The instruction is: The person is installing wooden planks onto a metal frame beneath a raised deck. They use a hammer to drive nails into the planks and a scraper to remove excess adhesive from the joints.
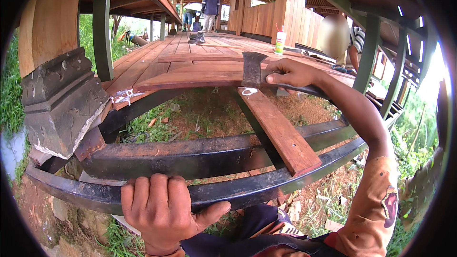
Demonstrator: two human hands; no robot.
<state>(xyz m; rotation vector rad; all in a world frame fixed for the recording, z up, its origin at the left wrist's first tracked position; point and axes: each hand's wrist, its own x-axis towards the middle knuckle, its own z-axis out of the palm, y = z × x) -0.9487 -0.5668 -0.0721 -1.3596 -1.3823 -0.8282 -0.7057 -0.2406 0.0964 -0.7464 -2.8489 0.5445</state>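
Observation:
My left hand (159, 204) is closed over the black metal beam (266, 181) at the near edge of the frame, its thumb lying along the beam. My right hand (297, 74) grips a hatchet (252, 70) close behind its dark steel head. The hatchet head stands at the edge of the reddish deck boards (200, 78), above a blob of white glue. That glue sits on the far end of a short wooden plank (281, 131), which slants across the metal beams towards me. More white glue (126, 96) is smeared on a board end at the left.
A wooden post on a dark stone base (62, 104) stands at the left. On the deck is a white and green bottle (280, 43) with a red tip. Soil and grass show between the beams. One person (356, 43) crouches at the right; others (210, 9) stand far back.

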